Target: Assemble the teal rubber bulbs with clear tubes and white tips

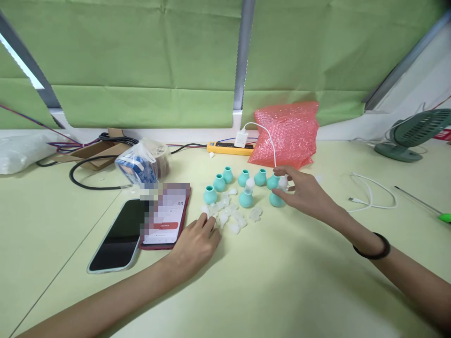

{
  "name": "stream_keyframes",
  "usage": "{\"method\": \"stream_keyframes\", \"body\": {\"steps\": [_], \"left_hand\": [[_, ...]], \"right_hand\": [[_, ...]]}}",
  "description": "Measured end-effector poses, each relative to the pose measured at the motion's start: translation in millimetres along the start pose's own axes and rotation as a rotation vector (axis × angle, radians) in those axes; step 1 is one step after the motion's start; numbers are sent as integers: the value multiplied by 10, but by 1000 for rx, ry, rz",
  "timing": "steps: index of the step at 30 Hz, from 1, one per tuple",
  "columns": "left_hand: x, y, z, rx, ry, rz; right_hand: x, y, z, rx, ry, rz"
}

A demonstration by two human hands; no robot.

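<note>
Several small turquoise pot-shaped pieces with round bases and narrow necks stand on the table, one of them the pot at the left. A front pot has a whitish translucent piece upright in its mouth. At the right front pot, my right hand is open, thumb and index apart around a similar whitish piece. My left hand rests low on the table with bent fingers, its fingertips at loose translucent pieces; whatever they pinch is hidden.
Left of the pots lie a red-cased phone and a dark-screened phone. Behind are a plastic-wrapped packet, a yellow power strip and a pink bubble-wrap bag. A white cable, screwdriver and fan are rightward.
</note>
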State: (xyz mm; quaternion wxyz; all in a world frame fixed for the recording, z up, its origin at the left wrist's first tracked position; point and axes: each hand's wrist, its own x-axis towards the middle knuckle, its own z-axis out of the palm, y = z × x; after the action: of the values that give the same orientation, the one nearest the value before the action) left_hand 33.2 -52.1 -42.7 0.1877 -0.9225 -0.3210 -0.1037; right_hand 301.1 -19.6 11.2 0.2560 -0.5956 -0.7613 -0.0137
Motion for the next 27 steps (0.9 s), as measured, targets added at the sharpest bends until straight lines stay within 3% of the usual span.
{"method": "stream_keyframes", "body": {"steps": [4, 7, 9, 11, 16, 22, 24, 27], "left_hand": [[-18, 9, 5, 21, -32, 26], [-34, 21, -10, 13, -54, 46], [-40, 27, -21, 9, -73, 50], [-40, 30, -29, 4, -88, 43], [-34, 36, -29, -8, -97, 11], [-39, 53, 3, -28, -78, -4], [-45, 58, 13, -38, -59, -4], [-58, 63, 31, -57, 8, 11]], "right_hand": [[-96, -171, 23, -231, 262, -100], [-188, -287, 52, -280, 573, -393], [-207, -298, 87, -304, 664, -551], [-180, -249, 142, -323, 597, -551], [-71, -58, 289, -317, 242, -343], [-148, -127, 257, -108, -99, -484], [-169, -167, 247, -135, -216, -519], [-165, -178, 236, -220, -280, -529]]}}
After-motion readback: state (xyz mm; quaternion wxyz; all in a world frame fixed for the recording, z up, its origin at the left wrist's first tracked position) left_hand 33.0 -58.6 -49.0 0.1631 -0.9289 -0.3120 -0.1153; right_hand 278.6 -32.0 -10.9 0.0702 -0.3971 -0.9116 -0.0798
